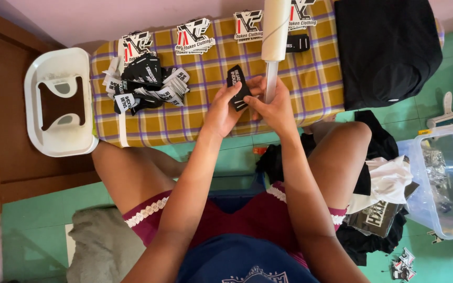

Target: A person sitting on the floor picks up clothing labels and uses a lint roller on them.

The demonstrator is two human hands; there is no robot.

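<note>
Looking down from the head camera, the person sits at a low board covered in yellow plaid cloth [310,78], both forearms extended over it.

Hands: the left hand [224,110] and right hand [274,107] meet near the front edge of the cloth. Between them is a small black tag [237,86] with white print, standing up from the fingers and tilted toward the left. The left hand's fingers curl closed on the tag's lower left side; the right hand's thumb and forefinger pinch its lower right edge — both hands are closed on the same piece. The right hand lies against the clear stem of a white roller-like tool [275,31] that rises just beside the tag; whether the hand grips that stem cannot be determined.

Surroundings: a loose heap of black and white tags [145,84] lies on the cloth, to the left of the hands and apart from them. A row of larger white, black and red cut-out labels [194,35] runs along the far edge. A folded black garment [386,47] covers the right end of the board. A white plastic basket [58,102] sits off the left end, and a clear plastic bin [444,183] stands on the green floor at right — well apart from both hands.
</note>
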